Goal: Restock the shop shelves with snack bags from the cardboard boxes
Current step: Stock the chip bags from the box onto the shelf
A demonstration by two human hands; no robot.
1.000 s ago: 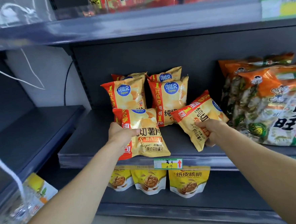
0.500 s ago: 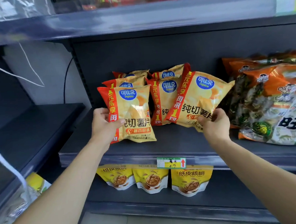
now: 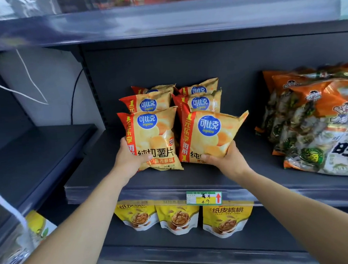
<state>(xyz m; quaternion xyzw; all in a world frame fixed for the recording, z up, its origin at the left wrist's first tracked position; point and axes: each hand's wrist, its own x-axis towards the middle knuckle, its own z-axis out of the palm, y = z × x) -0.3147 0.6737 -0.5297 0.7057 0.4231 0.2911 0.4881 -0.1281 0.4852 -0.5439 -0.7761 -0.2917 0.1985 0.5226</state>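
**Chip bags, middle shelf: two front units in hand**

Left chip bag (image 3: 152, 139): upright on the shelf (image 3: 94, 178), label forward; left hand (image 3: 129, 159) clasps its lower left corner. Right chip bag (image 3: 209, 137): tilted rightward; right hand (image 3: 225, 159) grips its bottom edge.

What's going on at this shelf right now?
A person is stocking chip bags. The left hand grips the front left chip bag and the right hand grips the front right chip bag, both standing at the front of two rows on the grey shelf, left of the orange rice-cracker bags.
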